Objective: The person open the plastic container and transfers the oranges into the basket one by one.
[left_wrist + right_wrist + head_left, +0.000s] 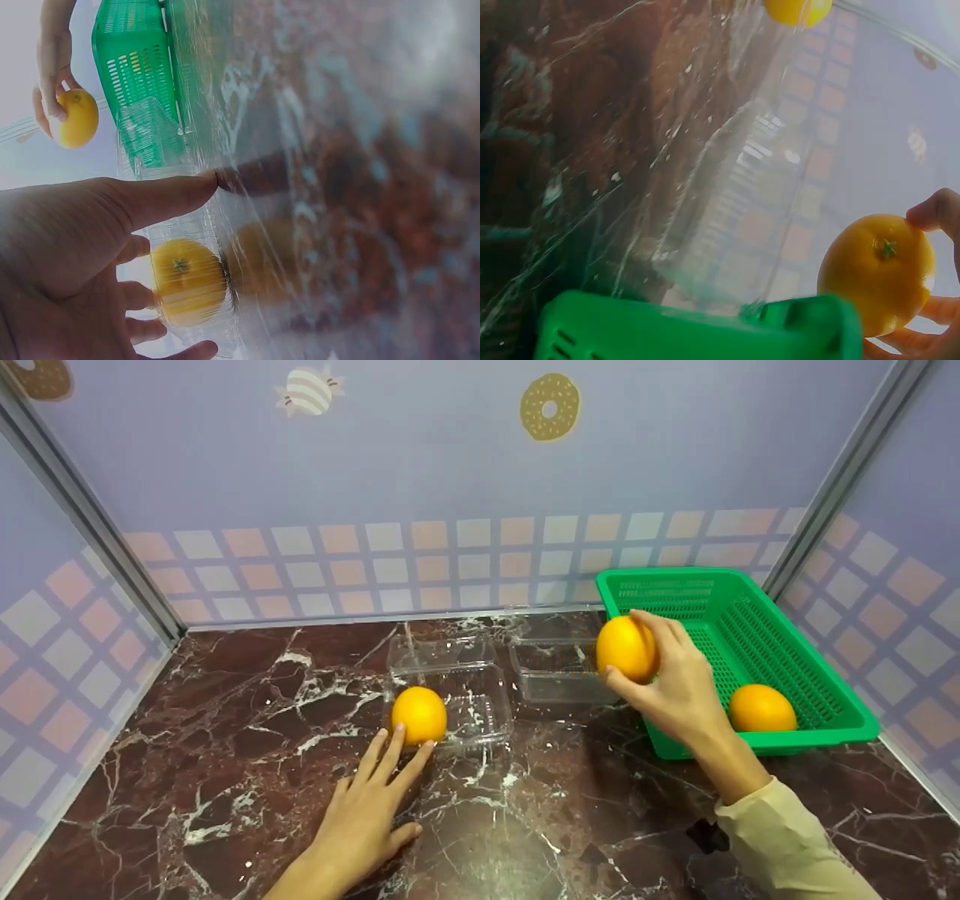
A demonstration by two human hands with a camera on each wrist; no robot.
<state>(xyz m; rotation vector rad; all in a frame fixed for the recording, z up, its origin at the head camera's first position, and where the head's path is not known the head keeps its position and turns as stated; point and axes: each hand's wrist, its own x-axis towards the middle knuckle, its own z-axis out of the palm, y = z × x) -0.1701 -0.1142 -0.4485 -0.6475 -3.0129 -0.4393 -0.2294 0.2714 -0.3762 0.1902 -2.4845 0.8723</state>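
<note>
My right hand (679, 690) grips an orange (624, 649) between thumb and fingers, lifted beside the left wall of the green basket (825, 675). In the right wrist view the green stem end of this held orange (877, 274) shows. A second orange (420, 714) sits in the left part of an open clear plastic container (480, 739). My left hand (360, 817) lies spread at that container's near edge, fingers extended, the fingertips right at the wall in front of the orange. In the left wrist view its thumb (169, 201) points along the tabletop.
Another orange (763, 709) lies in the near part of the basket. A second clear plastic container (566, 688) stands between the first one and the basket. The dark red marbled table (247, 780) is bounded by patterned panels (450, 457) at the back and sides.
</note>
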